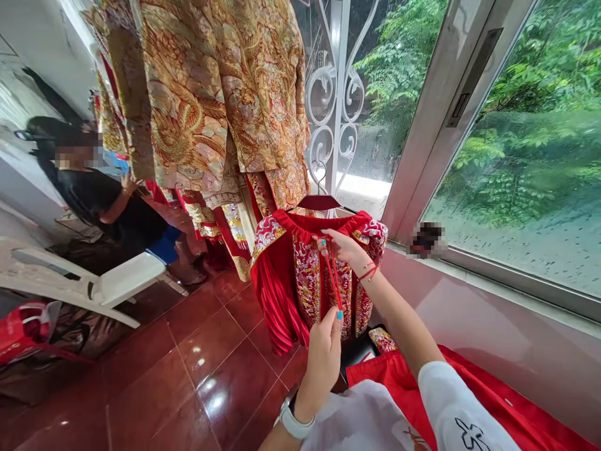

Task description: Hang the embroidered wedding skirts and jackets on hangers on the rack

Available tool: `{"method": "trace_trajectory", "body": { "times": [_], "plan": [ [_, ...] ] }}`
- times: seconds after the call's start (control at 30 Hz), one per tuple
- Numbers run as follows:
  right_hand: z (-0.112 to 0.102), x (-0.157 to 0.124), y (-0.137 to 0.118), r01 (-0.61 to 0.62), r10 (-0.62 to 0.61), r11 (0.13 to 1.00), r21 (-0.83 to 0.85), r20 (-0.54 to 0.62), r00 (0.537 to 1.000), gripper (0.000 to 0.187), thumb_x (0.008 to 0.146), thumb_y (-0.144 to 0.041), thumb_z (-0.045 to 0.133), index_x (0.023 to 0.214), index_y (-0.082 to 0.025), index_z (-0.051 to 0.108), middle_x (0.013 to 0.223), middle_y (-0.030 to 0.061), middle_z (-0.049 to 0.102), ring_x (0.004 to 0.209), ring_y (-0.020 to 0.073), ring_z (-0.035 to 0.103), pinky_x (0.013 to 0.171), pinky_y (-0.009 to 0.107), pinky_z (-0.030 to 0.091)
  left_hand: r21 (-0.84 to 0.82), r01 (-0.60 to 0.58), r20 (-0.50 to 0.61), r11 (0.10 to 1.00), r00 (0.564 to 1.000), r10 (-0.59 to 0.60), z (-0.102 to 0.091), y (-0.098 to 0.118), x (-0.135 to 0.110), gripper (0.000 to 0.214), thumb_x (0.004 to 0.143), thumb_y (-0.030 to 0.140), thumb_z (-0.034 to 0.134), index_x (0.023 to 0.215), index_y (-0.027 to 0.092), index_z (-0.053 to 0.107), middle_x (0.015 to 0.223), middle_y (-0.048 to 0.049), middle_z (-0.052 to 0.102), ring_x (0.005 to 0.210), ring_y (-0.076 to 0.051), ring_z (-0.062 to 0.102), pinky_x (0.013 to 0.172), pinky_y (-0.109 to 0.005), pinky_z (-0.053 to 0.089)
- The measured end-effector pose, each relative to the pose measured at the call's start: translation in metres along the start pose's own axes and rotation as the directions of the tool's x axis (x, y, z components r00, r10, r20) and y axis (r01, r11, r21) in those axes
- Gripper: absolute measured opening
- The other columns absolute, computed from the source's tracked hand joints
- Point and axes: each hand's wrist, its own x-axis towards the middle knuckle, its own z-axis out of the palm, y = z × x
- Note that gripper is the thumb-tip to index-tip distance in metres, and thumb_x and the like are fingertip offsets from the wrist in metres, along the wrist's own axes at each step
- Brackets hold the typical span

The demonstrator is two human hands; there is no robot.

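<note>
A red skirt (307, 282) with silver and gold embroidery and a gathered waistband hangs from a hanger (320, 178) in front of me. From its waist runs a thin red cord (335, 282). Low on the cord, my left hand (323, 344) is closed, thumb pressed down on it. Higher up, my right hand (346, 247) pinches the same cord close to the waistband. The cord stretches between both hands, and my fingertips partly hide it.
Gold embroidered jackets (188, 119) hang behind the skirt. At left, a person in a black top (107, 194) sits near a white chair (126, 275). A window (516, 156) borders the right. Red cloth (469, 382) lies beside me, above the tiled floor (188, 376).
</note>
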Motion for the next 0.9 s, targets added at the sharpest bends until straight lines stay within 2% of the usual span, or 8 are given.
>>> {"method": "trace_trajectory", "body": {
  "times": [0.07, 0.17, 0.4, 0.5, 0.57, 0.63, 0.73, 0.9],
  "plan": [
    [0.006, 0.004, -0.019, -0.012, 0.011, 1.000, -0.011, -0.060, 0.998, 0.020, 0.099, -0.028, 0.049, 0.080, -0.019, 0.051, 0.057, -0.0004, 0.051, 0.052, 0.0116, 0.049, 0.046, 0.021, 0.043, 0.026, -0.021, -0.001, 0.999, 1.000, 0.021, -0.003, 0.017, -0.001, 0.058, 0.091, 0.074, 0.032, 0.076, 0.025, 0.060, 0.059, -0.0003, 0.043, 0.057, -0.018, 0.037, 0.058, -0.033, 0.029],
    [0.010, 0.009, -0.030, 0.055, -0.055, 0.998, 0.004, 0.045, 0.997, 0.017, 0.097, -0.027, 0.053, 0.083, -0.018, 0.052, 0.057, -0.0023, 0.048, 0.050, 0.0096, 0.045, 0.044, 0.020, 0.040, 0.051, -0.004, 0.017, 0.999, 1.000, 0.003, -0.001, 0.024, -0.001, 0.058, 0.091, 0.074, 0.031, 0.078, 0.026, 0.061, 0.060, -0.0010, 0.046, 0.057, -0.019, 0.040, 0.059, -0.032, 0.032],
    [-0.012, 0.021, 0.009, 0.113, -0.107, 0.992, -0.050, 0.108, 0.988, 0.009, 0.090, -0.017, 0.063, 0.087, -0.015, 0.054, 0.051, -0.0109, 0.034, 0.040, 0.0024, 0.021, 0.037, 0.015, 0.016, 0.054, 0.062, 0.097, 0.997, 0.993, -0.067, 0.000, -0.032, 0.016, 0.056, 0.095, 0.065, 0.033, 0.089, 0.020, 0.066, 0.076, -0.0065, 0.064, 0.078, -0.023, 0.061, 0.072, -0.033, 0.048],
    [-0.017, 0.026, 0.011, 0.143, -0.136, 0.988, -0.056, 0.103, 0.985, 0.013, 0.088, -0.020, 0.066, 0.086, -0.015, 0.054, 0.051, -0.0116, 0.033, 0.040, 0.0018, 0.019, 0.038, 0.015, 0.014, 0.152, -0.011, 0.180, 0.988, 0.984, -0.017, -0.019, -0.049, 0.049, 0.041, 0.095, 0.053, 0.042, 0.087, 0.021, 0.066, 0.084, -0.0075, 0.069, 0.085, -0.024, 0.065, 0.082, -0.038, 0.051],
    [-0.017, 0.030, 0.012, 0.162, -0.156, 0.985, -0.056, 0.109, 0.982, 0.017, 0.087, -0.023, 0.068, 0.084, -0.016, 0.053, 0.051, -0.0119, 0.032, 0.040, 0.0017, 0.018, 0.038, 0.015, 0.012, 0.141, -0.074, 0.130, 0.987, 0.990, 0.055, -0.025, -0.053, 0.079, 0.030, 0.093, 0.043, 0.049, 0.103, 0.020, 0.065, 0.111, -0.0118, 0.071, 0.107, -0.026, 0.065, 0.098, -0.042, 0.048],
    [-0.015, 0.032, 0.013, 0.185, -0.178, 0.981, -0.052, 0.117, 0.977, 0.020, 0.085, -0.025, 0.070, 0.083, -0.017, 0.052, 0.051, -0.0121, 0.030, 0.041, 0.0018, 0.017, 0.039, 0.016, 0.011, 0.038, -0.097, 0.030, 0.995, 0.995, 0.096, -0.020, -0.051, 0.112, 0.040, 0.091, 0.033, 0.053, 0.128, 0.018, 0.055, 0.137, -0.0161, 0.060, 0.128, -0.026, 0.056, 0.109, -0.044, 0.042],
    [-0.013, 0.035, 0.019, 0.221, -0.214, 0.974, -0.048, 0.121, 0.969, 0.024, 0.083, -0.029, 0.072, 0.081, -0.018, 0.051, 0.052, -0.0122, 0.030, 0.041, 0.0018, 0.016, 0.040, 0.018, 0.010, -0.150, -0.038, 0.020, 0.988, 0.999, 0.041, 0.004, -0.048, 0.150, 0.049, 0.094, 0.026, 0.050, 0.141, 0.014, 0.042, 0.135, -0.0187, 0.061, 0.126, -0.025, 0.059, 0.106, -0.042, 0.047],
    [-0.014, 0.035, 0.025, 0.271, -0.264, 0.961, -0.053, 0.112, 0.958, 0.030, 0.080, -0.034, 0.076, 0.079, -0.018, 0.050, 0.052, -0.0124, 0.029, 0.042, 0.0016, 0.015, 0.040, 0.019, 0.010, -0.162, -0.081, -0.080, 0.984, 0.994, 0.068, 0.030, -0.050, 0.155, 0.039, 0.098, 0.025, 0.045, 0.135, 0.016, 0.051, 0.138, -0.0153, 0.061, 0.129, -0.025, 0.056, 0.108, -0.042, 0.044]
  ]
}}
